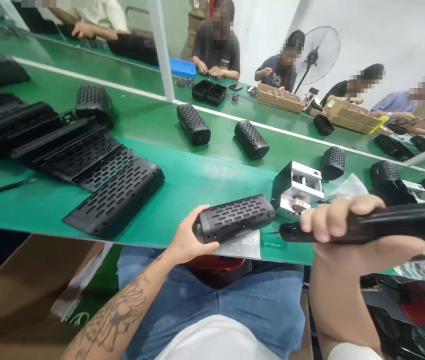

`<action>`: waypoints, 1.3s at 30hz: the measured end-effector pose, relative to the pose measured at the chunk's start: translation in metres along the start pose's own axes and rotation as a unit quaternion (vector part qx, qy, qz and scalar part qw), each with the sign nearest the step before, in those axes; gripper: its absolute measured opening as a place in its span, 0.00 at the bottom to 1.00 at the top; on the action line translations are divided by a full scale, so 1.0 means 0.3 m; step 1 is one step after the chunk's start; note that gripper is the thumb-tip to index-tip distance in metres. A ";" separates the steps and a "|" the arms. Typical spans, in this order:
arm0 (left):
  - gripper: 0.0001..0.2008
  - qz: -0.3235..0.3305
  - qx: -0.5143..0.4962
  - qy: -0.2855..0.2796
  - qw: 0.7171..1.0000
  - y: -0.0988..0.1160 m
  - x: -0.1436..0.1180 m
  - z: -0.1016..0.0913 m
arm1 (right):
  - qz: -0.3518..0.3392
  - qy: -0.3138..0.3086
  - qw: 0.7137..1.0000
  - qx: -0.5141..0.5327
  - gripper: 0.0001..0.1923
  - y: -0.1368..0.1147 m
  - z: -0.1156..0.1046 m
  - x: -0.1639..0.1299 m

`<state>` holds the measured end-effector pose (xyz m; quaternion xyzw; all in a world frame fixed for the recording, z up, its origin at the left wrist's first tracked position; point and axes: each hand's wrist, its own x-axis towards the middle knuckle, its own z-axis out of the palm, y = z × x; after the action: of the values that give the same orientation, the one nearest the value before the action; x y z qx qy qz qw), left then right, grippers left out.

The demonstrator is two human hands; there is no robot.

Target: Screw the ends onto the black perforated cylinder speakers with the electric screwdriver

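Green bench, left hand gripping perforated shell, right hand clenched around driver, its butt cut off.

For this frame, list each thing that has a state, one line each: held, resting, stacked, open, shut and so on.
Left hand: shut on the perforated casing, gripping its near end.
Perforated casing: lying on its side at the table edge, held.
Right hand: shut on the black tool.
Black tool: held level, tip towards the casing.
Grille panels: lying overlapped in a row on the green table.
Pedestal fan: upright; whether spinning cannot be told.
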<state>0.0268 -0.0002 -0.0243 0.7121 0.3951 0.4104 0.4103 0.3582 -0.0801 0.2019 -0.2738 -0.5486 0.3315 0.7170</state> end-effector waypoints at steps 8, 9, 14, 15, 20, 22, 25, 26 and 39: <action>0.51 -0.057 -0.065 0.164 0.983 0.266 0.906 0.393 | -0.020 0.195 0.978 -0.073 0.20 0.021 -0.304 -0.086; 0.48 -0.072 -0.050 0.152 0.985 0.309 1.029 0.479 | -0.033 0.209 0.974 -0.086 0.19 0.048 -0.312 -0.086; 0.45 -0.103 0.035 0.061 0.992 0.384 1.381 0.849 | -0.075 0.221 0.963 -0.134 0.29 0.172 -0.353 -0.032; 0.47 -0.103 0.043 0.045 0.993 0.372 1.403 0.900 | -0.078 0.224 0.961 -0.146 0.30 0.189 -0.362 -0.019; 0.54 -0.074 0.100 -0.025 0.992 0.265 1.404 1.022 | -0.066 0.194 0.962 -0.179 0.31 0.236 -0.385 0.012; 0.52 -0.055 0.113 -0.048 0.991 0.229 1.388 1.009 | -0.053 0.171 0.970 -0.163 0.31 0.245 -0.385 0.016; 0.40 0.010 0.126 -0.061 0.990 0.203 1.371 0.946 | -0.025 0.145 0.979 -0.139 0.30 0.247 -0.375 0.022; 0.36 0.042 0.138 -0.046 0.988 0.202 1.370 0.921 | -0.017 0.140 0.981 -0.134 0.30 0.243 -0.369 0.023; 0.80 -0.309 0.065 0.115 0.942 0.279 1.472 0.711 | 0.012 0.187 0.980 -0.074 0.27 0.071 -0.284 -0.085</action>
<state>0.3945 0.3120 0.0970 0.5282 0.6657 0.3162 0.4217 0.4324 -0.0889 0.1493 -0.3897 -0.4249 0.2415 0.7806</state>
